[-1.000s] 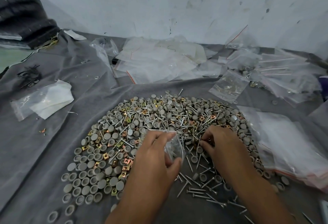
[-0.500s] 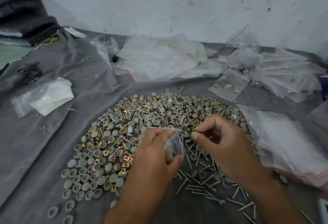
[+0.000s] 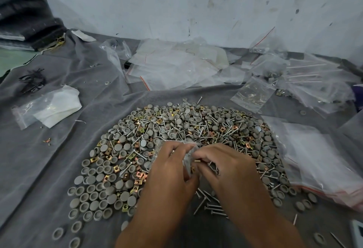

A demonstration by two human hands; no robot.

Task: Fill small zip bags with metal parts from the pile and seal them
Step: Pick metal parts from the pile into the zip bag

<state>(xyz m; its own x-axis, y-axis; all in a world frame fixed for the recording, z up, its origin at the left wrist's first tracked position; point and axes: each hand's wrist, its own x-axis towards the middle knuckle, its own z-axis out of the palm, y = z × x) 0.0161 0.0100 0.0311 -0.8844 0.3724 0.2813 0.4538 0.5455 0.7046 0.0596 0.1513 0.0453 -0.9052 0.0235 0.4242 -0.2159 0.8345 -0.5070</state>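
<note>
Left hand (image 3: 169,171) grips small bag (image 3: 187,158) over pile (image 3: 176,129); right hand (image 3: 222,166) fingers apparently pinch 1 part at its mouth. Risk: part misses, drops back.

We see two bare hands meeting over a wide pile (image 3: 176,129) of grey caps, brass square nuts and nails spread on a grey cloth (image 3: 59,169). The left hand (image 3: 170,173) grips a small clear zip bag (image 3: 188,158); the right hand (image 3: 229,171) pinches at its mouth, fingers (image 3: 200,157) curled, a brass piece showing between them. Empty zip bags (image 3: 176,66) lie against the wall, and a stack of bags (image 3: 318,161) sits right of the pile.
</note>
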